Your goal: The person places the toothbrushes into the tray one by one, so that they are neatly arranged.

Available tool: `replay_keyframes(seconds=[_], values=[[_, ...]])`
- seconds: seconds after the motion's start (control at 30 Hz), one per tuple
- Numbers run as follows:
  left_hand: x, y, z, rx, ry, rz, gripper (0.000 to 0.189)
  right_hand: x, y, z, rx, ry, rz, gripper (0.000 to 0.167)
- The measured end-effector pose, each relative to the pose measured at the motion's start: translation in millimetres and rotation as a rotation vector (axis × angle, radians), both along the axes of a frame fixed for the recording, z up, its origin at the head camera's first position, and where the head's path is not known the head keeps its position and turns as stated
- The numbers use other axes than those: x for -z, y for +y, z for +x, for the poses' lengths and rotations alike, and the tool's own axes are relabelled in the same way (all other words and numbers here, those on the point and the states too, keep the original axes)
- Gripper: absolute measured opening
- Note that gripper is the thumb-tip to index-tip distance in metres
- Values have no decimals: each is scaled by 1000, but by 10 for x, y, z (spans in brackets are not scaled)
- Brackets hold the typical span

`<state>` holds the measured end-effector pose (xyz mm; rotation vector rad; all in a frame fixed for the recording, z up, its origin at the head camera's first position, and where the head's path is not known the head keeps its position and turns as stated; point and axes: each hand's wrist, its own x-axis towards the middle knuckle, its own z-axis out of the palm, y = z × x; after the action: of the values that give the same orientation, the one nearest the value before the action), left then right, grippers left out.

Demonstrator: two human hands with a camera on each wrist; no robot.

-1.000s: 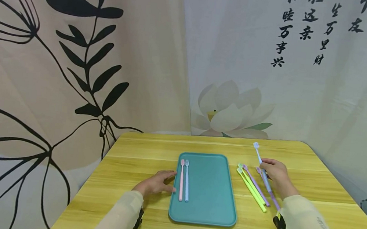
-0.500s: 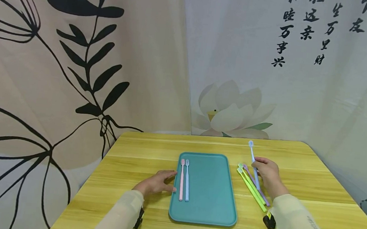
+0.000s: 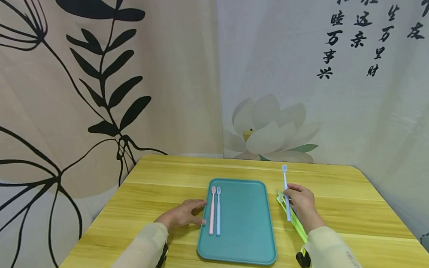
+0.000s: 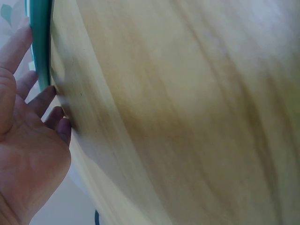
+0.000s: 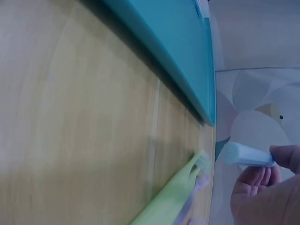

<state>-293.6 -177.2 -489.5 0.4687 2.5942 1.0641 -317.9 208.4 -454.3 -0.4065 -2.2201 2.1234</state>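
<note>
Right hand (image 3: 301, 203) is pinching a light blue toothbrush (image 3: 288, 209), left hand (image 3: 181, 215) kinda loosely spread, touching the teal tray (image 3: 244, 223).

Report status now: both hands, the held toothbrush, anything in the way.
Left hand at left edge of tray; right hand gripping blue toothbrush. Toothbrush raised, right of tray. No obstacle seen between them.

Tray (image 3: 246, 223), toothbrushes (image 3: 299, 229) on wooden table (image 3: 179, 174)

Grn brushes (image 3: 298, 227): hdl ends hid | sleeve txt (image 3: 353, 260): blurry | wall txt (image 3: 358, 39): cut
</note>
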Motion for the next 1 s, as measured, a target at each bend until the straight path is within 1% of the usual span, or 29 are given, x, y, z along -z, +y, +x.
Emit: replay_keyframes(seconds=[0.3,0.4,0.6,0.83,1.0], values=[[0,-5,2,8,4,-7,76,21,-179,-15,0,36,1,42],[0,-6,0,13,4,-1,76,24,-233,-15,-4,35,-10,43],[8,-8,-15,20,9,-14,76,41,-340,-15,-6,28,7,42],[16,0,-27,4,1,-21,76,56,-480,-9,-2,31,28,41],[16,-3,-16,6,4,-22,76,53,-601,2,-4,25,16,40]])
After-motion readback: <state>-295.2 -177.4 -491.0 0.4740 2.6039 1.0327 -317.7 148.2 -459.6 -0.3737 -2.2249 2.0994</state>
